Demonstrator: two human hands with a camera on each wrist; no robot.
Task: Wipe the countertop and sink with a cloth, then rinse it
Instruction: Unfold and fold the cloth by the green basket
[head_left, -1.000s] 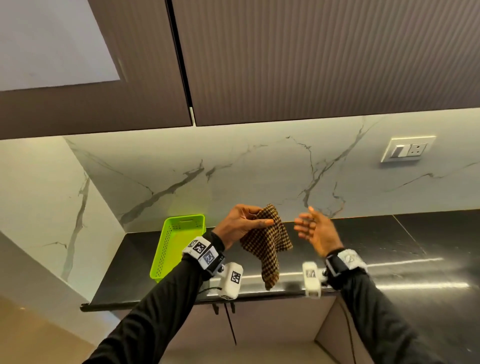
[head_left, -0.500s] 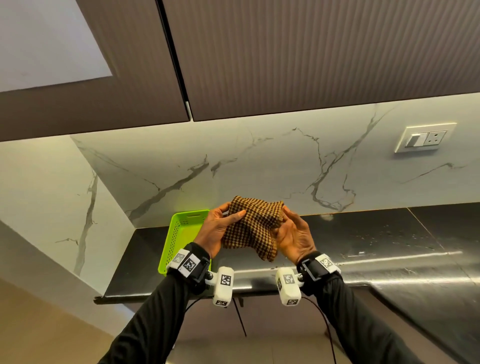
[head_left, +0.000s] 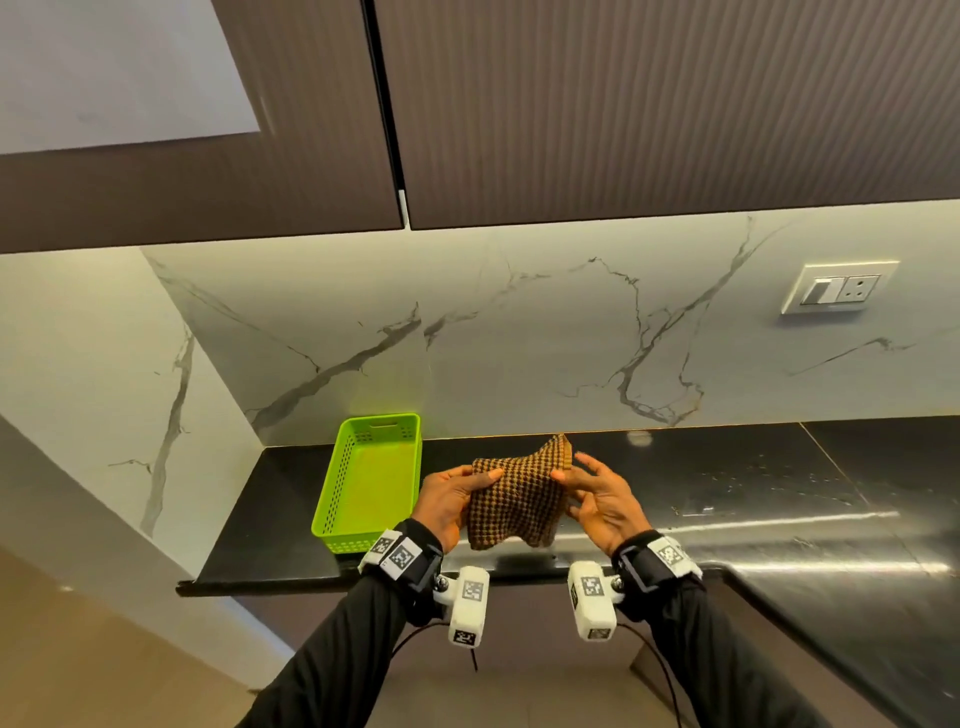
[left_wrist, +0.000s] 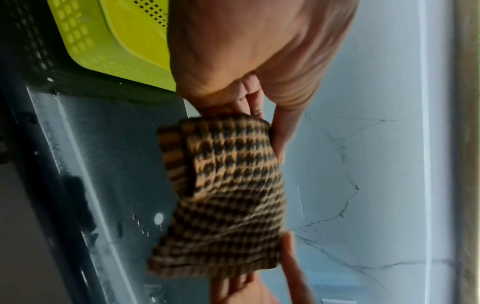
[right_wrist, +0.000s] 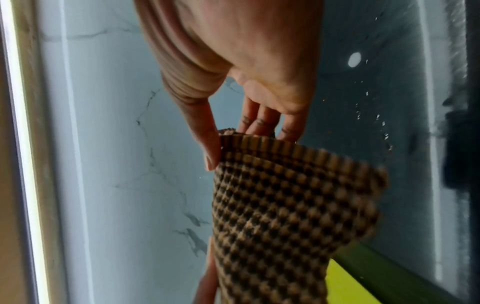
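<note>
A brown and black checked cloth (head_left: 519, 499) hangs folded in the air above the black countertop (head_left: 727, 483), held between both hands. My left hand (head_left: 452, 499) pinches its left edge with the thumb on top. My right hand (head_left: 597, 499) pinches its upper right corner between thumb and fingers. In the left wrist view the cloth (left_wrist: 228, 195) stretches from my left hand (left_wrist: 259, 102) toward the other hand. In the right wrist view my right thumb and fingers (right_wrist: 233, 139) grip the cloth (right_wrist: 285, 216) by its top edge. No sink is in view.
A lime green perforated basket (head_left: 369, 478) stands on the counter at the left, close to my left hand. Water drops and specks dot the counter (head_left: 753, 467) to the right. A marble backsplash with a switch plate (head_left: 836, 288) rises behind, under dark wall cabinets (head_left: 623, 104).
A second ago only my left hand held the hanging cloth and the right was open beside it. Now both hands hold the cloth, spread a little wider between them.
</note>
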